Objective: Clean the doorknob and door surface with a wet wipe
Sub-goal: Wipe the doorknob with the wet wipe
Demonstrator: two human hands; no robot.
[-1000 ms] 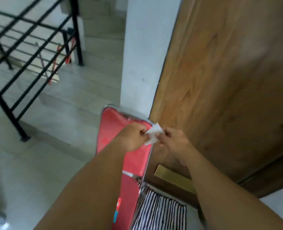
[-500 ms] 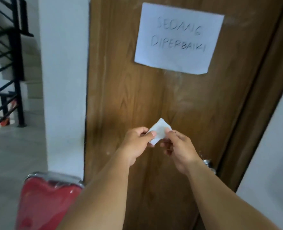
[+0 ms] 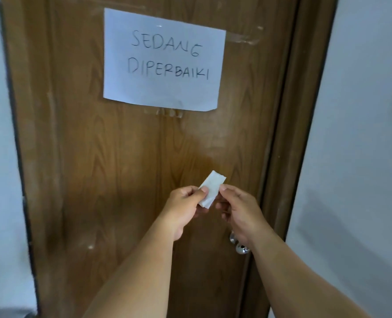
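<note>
Two bare hands pinch a small folded white wet wipe (image 3: 211, 192) in front of a brown wood-grain door (image 3: 121, 168). The left hand (image 3: 186, 208) grips its left edge between thumb and fingers (image 3: 203, 190); the right hand (image 3: 241, 213) nips the right edge the same way. A silver doorknob (image 3: 241, 248) shows just below the right wrist, partly hidden. Above hangs a taped paper sign (image 3: 164, 59) handwritten "SEDANG DIPERBAIKI".

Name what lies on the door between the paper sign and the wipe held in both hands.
In the head view, only bare wood of the door lies between the paper sign and the wipe.
</note>
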